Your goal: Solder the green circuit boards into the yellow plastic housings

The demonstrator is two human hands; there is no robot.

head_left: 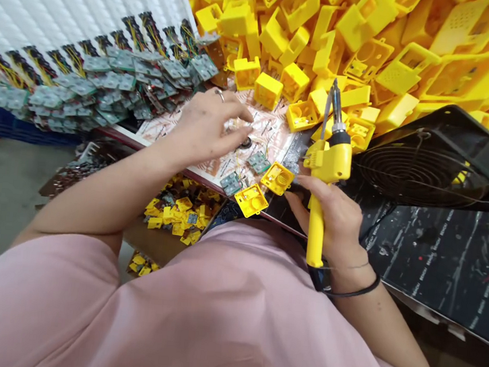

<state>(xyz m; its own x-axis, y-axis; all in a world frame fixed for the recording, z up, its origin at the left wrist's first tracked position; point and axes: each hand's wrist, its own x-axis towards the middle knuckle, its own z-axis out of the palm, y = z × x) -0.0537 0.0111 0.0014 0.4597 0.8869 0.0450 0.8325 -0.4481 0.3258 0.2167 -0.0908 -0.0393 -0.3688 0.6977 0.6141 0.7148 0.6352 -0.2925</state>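
My left hand (207,123) is over the worktop, palm down, with its fingers apart and slightly bent. Just below its fingertips lies a small round black part (245,143); whether they touch I cannot tell. In my right hand (339,215) is a yellow soldering gun (332,162), its metal tip pointing up and away from me. Between the hands, near the front edge, lie two yellow housing halves (278,178) with their insides facing up. Next to them are two grey-green circuit boards (258,162) with thin wires.
A large heap of yellow plastic housings (280,34) covers the back. To the left, wired circuit boards (107,84) are stacked against white foam sheeting (80,0). A black fan (423,166) stands at the right. Below the worktop edge, a box holds small yellow parts (176,217).
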